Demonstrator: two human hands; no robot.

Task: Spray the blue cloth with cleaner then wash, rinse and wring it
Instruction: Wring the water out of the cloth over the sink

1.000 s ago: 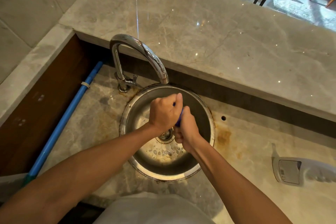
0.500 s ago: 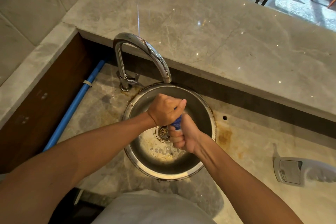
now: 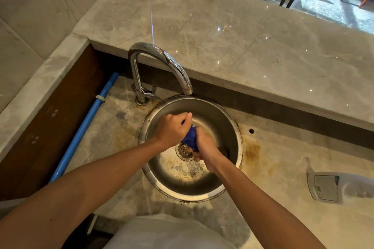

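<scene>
The blue cloth (image 3: 190, 138) is bunched into a tight twisted roll above the drain (image 3: 184, 151) of the round steel sink (image 3: 232, 127). My left hand (image 3: 173, 129) grips its upper end, and my right hand (image 3: 204, 147) grips its lower end, so only the middle of the cloth shows between the fists. The white cleaner spray bottle (image 3: 340, 188) lies on its side on the counter at the right. No water runs from the chrome tap (image 3: 162, 60). Soap bubbles sit on the sink floor.
A raised marble ledge (image 3: 242, 36) runs behind the sink. A blue pipe (image 3: 85, 127) lies along the left side of the stained lower counter (image 3: 283, 157). A small hole (image 3: 251, 131) sits right of the sink. Chairs stand beyond the ledge.
Both fists have twisted against each other around the cloth, and more blue shows between them now. The drain, earlier partly covered by the hands, is now in view.
</scene>
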